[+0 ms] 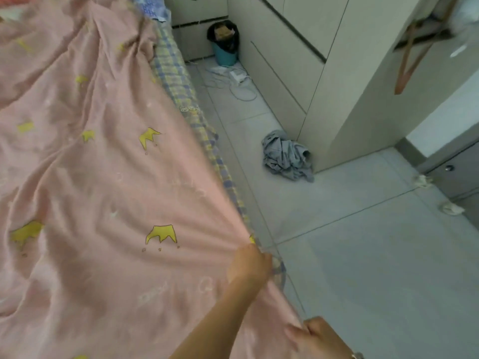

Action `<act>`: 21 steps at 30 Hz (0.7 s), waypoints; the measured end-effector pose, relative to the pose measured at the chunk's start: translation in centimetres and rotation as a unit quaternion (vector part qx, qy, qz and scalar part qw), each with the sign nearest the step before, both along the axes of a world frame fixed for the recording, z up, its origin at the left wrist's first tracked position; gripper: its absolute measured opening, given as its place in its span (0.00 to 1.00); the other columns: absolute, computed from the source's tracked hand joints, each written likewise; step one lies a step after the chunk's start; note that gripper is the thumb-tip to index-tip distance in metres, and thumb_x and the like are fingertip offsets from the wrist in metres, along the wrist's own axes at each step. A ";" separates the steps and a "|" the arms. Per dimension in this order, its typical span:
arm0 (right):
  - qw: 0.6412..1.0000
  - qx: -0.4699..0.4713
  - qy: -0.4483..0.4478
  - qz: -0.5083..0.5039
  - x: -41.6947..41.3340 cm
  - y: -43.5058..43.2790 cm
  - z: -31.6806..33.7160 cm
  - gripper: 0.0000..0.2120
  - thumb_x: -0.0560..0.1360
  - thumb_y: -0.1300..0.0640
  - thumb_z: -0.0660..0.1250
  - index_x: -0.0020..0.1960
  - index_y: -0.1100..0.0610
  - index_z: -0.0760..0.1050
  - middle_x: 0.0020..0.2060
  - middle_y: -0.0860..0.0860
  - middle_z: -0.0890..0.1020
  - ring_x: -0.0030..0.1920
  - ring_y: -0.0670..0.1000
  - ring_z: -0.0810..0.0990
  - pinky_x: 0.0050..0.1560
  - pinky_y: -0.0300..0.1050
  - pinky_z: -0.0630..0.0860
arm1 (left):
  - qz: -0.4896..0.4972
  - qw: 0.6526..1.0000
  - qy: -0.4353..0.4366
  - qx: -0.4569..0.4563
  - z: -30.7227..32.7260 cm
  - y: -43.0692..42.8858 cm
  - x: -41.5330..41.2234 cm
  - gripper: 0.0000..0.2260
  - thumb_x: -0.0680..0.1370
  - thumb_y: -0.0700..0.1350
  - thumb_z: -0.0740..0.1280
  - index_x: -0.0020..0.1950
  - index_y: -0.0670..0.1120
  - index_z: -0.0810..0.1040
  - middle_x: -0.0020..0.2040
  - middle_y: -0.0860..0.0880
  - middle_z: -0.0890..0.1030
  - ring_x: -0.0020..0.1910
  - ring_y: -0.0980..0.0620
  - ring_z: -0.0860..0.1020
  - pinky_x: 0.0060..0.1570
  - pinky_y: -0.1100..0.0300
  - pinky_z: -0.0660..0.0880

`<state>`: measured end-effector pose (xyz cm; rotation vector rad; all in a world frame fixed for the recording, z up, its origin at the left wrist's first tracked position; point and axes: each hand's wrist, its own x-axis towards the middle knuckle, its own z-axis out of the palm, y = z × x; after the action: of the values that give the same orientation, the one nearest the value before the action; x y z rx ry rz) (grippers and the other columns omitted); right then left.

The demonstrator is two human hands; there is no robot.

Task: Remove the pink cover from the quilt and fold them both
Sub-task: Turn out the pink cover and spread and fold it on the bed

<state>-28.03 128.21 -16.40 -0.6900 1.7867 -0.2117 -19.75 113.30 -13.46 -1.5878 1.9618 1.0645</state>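
The pink cover (98, 177), printed with yellow crowns, lies spread and wrinkled over the bed and fills the left half of the head view. The quilt itself is hidden; I cannot tell whether it is inside the cover. My left hand (250, 264) reaches forward and pinches the cover's right edge, and folds fan out from that grip. My right hand (315, 336), at the bottom of the frame, grips the same edge nearer to me. The cloth between the two hands is pulled taut. The picture is blurred by motion.
A yellow-and-blue checked sheet (171, 73) shows along the bed's right side. On the tiled floor lie a crumpled grey garment (286, 155), white cables and a power strip (237, 76), a teal bin (224, 44) and crumpled tissues (451, 208). A pale wardrobe (337, 86) stands on the right.
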 end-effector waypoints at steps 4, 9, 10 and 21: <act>1.000 0.013 0.007 0.016 -2.3 -1.8 -4.4 0.03 0.75 0.54 0.63 0.48 0.52 0.72 0.54 0.52 0.77 0.52 0.49 0.74 0.51 0.38 0.69 | -0.061 0.996 -0.049 -0.038 -1.4 0.4 -0.4 0.15 0.81 0.44 0.54 0.62 0.38 0.72 0.61 0.38 0.76 0.61 0.41 0.74 0.57 0.53 0.70; 0.966 -0.187 -0.087 -0.153 -1.8 -15.2 -2.6 0.13 0.76 0.58 0.64 0.61 0.58 0.71 0.53 0.51 0.75 0.55 0.50 0.74 0.62 0.48 0.69 | -0.145 0.989 -0.008 0.015 -1.3 -1.3 -0.2 0.15 0.80 0.44 0.56 0.60 0.37 0.74 0.61 0.38 0.77 0.60 0.38 0.74 0.55 0.52 0.69; 0.968 -0.196 -0.088 -0.127 -1.2 -17.8 -2.5 0.17 0.76 0.56 0.64 0.64 0.59 0.68 0.53 0.49 0.73 0.56 0.50 0.74 0.61 0.46 0.69 | -0.156 0.987 -0.002 0.045 -0.9 -2.1 0.0 0.15 0.80 0.44 0.57 0.60 0.37 0.75 0.60 0.39 0.77 0.60 0.39 0.74 0.57 0.52 0.69; 0.981 -0.133 -0.106 0.094 -2.0 -32.9 -3.3 0.13 0.71 0.59 0.70 0.32 0.54 0.69 0.28 0.48 0.72 0.31 0.47 0.70 0.33 0.40 0.66 | 0.302 0.938 0.061 -0.159 -1.9 -20.4 2.9 0.18 0.79 0.52 0.59 0.64 0.42 0.65 0.64 0.44 0.71 0.62 0.44 0.71 0.56 0.55 0.67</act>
<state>-30.01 95.30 -19.71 -0.9839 1.4932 -0.3873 -16.87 92.91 -15.32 -2.4623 1.8290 1.1129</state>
